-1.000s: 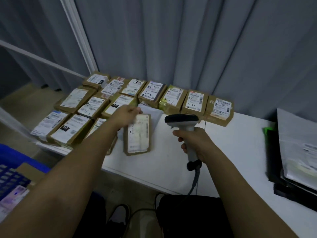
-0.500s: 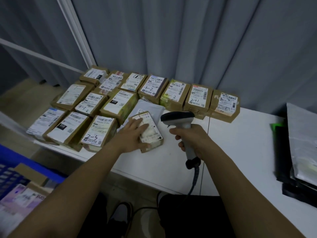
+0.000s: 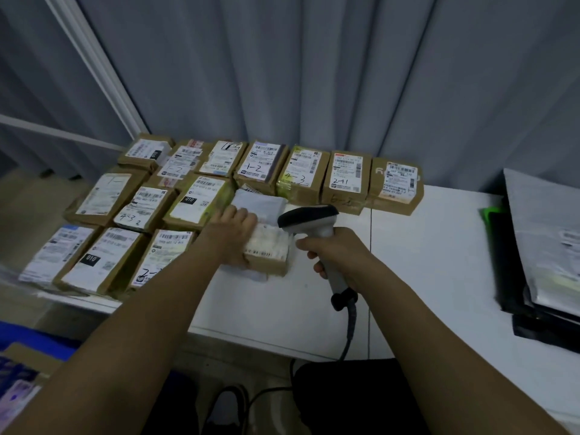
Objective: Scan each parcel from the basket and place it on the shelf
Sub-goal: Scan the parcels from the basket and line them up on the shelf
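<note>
On white shelf (image 3: pixel 423 246), over dozen labelled parcels (image 3: pixel 201 199) laid at 10 o'clock. Left hand (image 3: pixel 233 229) presses newest parcel (image 3: pixel 266 249) flat, fingers seemingly straight. Right hand (image 3: pixel 339 252) clenches scanner (image 3: pixel 314 224). Blue basket (image 3: pixel 31 343), 8 o'clock, holds more.

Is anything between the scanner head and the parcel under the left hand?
Nothing visible. The scanner, gripped by the right hand, points at the parcel with only open air between. The left hand rests on the parcel's left side, leaving most of its label uncovered.
</note>
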Demonstrator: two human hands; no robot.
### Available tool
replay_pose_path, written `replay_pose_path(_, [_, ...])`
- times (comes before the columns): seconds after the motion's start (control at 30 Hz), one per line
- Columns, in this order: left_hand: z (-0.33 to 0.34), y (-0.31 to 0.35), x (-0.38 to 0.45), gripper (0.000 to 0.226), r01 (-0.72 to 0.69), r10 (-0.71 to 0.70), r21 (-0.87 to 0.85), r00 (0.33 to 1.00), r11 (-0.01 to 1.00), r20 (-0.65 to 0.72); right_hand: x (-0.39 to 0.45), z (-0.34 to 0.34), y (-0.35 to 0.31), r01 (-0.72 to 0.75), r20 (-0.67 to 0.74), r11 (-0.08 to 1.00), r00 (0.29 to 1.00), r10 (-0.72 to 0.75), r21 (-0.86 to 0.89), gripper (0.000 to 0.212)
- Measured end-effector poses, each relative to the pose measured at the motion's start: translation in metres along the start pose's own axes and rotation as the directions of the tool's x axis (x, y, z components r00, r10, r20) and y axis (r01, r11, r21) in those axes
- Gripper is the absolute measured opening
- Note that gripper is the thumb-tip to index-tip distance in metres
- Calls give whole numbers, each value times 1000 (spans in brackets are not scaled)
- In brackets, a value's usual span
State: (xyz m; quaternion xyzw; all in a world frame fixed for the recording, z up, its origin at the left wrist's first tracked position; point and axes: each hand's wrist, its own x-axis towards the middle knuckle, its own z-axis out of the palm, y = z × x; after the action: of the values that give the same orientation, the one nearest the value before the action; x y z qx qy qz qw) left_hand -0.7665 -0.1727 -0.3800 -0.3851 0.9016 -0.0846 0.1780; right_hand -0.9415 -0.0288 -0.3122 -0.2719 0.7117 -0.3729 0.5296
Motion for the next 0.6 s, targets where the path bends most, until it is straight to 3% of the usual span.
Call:
replay_pose_path(0.1, [-6, -9, 0, 89, 249, -240, -369, 968, 895, 72, 2, -2, 1, 0, -21, 999, 1000, 1, 44, 14])
replay_pose_path(0.2, [0, -12, 5, 77, 405, -490, -670, 869, 622, 69, 5, -4, 1, 1, -32, 999, 999, 0, 52, 12])
replay_pose_path(0.33, [6, -7, 22, 78, 509, -659, -697, 749, 505, 69, 11, -4, 2, -7, -41, 997, 999, 10, 76, 13])
replay_pose_path(0.47, [12, 7, 38, 83, 572, -714, -628, 699, 527, 37, 14, -3, 1, -3, -36, 995, 999, 6, 104, 10])
replay_pose_path(0.6, [11, 13, 48, 80, 559, -744, -748, 655, 359, 132, 15, -1, -2, -1, -26, 994, 1000, 4, 109, 10])
